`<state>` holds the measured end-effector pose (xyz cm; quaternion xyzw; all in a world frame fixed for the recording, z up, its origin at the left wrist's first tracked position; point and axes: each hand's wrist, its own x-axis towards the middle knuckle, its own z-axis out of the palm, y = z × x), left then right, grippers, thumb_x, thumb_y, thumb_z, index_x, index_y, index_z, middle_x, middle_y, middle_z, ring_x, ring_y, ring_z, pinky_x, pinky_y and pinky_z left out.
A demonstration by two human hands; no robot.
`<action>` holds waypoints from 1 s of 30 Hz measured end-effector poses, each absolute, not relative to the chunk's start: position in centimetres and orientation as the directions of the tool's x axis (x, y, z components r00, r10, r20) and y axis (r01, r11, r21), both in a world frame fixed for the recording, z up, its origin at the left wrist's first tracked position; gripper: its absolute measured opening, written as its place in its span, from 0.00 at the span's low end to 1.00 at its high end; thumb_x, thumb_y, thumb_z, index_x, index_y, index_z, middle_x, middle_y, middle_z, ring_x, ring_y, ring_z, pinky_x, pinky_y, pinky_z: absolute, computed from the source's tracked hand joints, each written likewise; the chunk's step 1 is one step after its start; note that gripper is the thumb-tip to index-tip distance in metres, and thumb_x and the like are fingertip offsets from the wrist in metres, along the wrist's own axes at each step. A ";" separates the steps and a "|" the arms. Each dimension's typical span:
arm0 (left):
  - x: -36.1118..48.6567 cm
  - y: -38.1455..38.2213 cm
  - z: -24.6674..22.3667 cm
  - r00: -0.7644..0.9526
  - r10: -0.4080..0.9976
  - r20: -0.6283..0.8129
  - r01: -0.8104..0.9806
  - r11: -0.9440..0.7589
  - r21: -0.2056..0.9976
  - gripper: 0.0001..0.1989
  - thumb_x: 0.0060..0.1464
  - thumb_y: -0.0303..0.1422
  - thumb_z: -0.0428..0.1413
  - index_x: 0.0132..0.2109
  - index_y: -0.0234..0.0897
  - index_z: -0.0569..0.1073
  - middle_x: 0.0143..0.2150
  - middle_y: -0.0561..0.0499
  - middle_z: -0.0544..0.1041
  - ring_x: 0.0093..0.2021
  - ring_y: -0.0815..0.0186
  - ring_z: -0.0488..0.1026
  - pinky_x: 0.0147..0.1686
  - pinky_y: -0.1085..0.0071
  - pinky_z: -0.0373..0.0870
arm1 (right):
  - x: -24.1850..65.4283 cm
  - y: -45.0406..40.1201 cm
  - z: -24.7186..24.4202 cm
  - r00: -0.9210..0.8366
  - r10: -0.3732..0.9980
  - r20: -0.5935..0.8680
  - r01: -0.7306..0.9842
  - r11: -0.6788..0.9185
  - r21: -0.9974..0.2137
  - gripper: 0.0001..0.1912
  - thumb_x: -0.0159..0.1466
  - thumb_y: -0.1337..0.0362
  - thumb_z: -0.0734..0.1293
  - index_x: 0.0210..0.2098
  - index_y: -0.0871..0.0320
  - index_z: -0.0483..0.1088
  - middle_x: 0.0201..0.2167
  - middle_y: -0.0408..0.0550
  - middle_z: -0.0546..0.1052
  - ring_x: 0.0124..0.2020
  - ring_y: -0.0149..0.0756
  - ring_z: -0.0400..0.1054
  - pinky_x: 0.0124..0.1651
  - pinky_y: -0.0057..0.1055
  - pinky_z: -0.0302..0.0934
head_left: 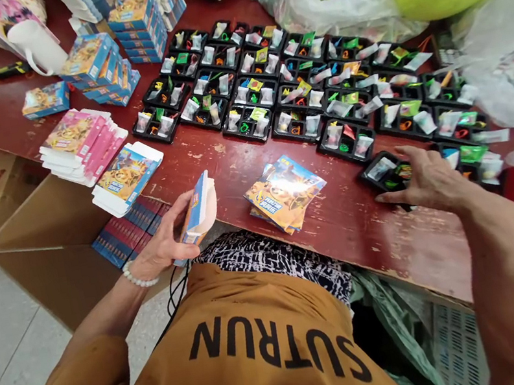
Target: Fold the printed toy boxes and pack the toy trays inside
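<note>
Left hand (pixel 161 238) holds carton (pixel 196 208); right hand (pixel 425 181) apparently touches black tray (pixel 382 173)

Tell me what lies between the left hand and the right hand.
The head view shows a pile of flat printed cartons on the table between the left hand and the right hand.

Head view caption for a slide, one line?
Left hand holds a printed carton; right hand touches a black compartment tray on a red table.

All I can read from here is SUTRUN, bold black capitals on the mustard-brown shirt (pixel 272 341); titles on the flat blue-and-yellow cardboard cartons (pixel 285 193) are too blurred to make out.
</note>
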<state>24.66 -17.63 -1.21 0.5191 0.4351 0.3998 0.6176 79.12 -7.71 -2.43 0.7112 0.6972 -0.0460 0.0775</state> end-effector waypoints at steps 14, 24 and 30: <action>25.6 -16.8 0.9 0.169 0.944 0.284 0.750 -0.311 0.584 0.57 0.35 0.45 0.76 0.70 0.39 0.63 0.64 0.36 0.72 0.62 0.39 0.70 0.65 0.43 0.64 | 75.1 -8.9 -1.3 -0.075 0.955 -0.285 0.996 0.057 -0.069 0.60 0.54 0.49 0.80 0.76 0.60 0.50 0.62 0.74 0.66 0.65 0.69 0.61 0.62 0.55 0.61; 28.0 -16.6 1.9 0.241 0.876 0.418 0.827 -0.411 0.383 0.57 0.39 0.53 0.74 0.71 0.43 0.61 0.64 0.38 0.73 0.62 0.38 0.70 0.64 0.42 0.61 | 70.7 -12.1 2.8 -0.196 0.981 -0.007 0.971 0.193 -0.144 0.43 0.63 0.46 0.72 0.71 0.57 0.60 0.68 0.72 0.65 0.66 0.71 0.61 0.63 0.66 0.60; 30.0 -16.5 2.4 0.283 0.852 0.441 0.822 -0.452 0.346 0.54 0.42 0.49 0.73 0.73 0.47 0.59 0.64 0.39 0.71 0.63 0.36 0.67 0.65 0.39 0.58 | 59.3 -16.3 6.8 -0.461 0.868 0.183 0.512 0.429 -0.745 0.26 0.70 0.44 0.70 0.60 0.52 0.70 0.55 0.56 0.77 0.53 0.50 0.73 0.56 0.50 0.71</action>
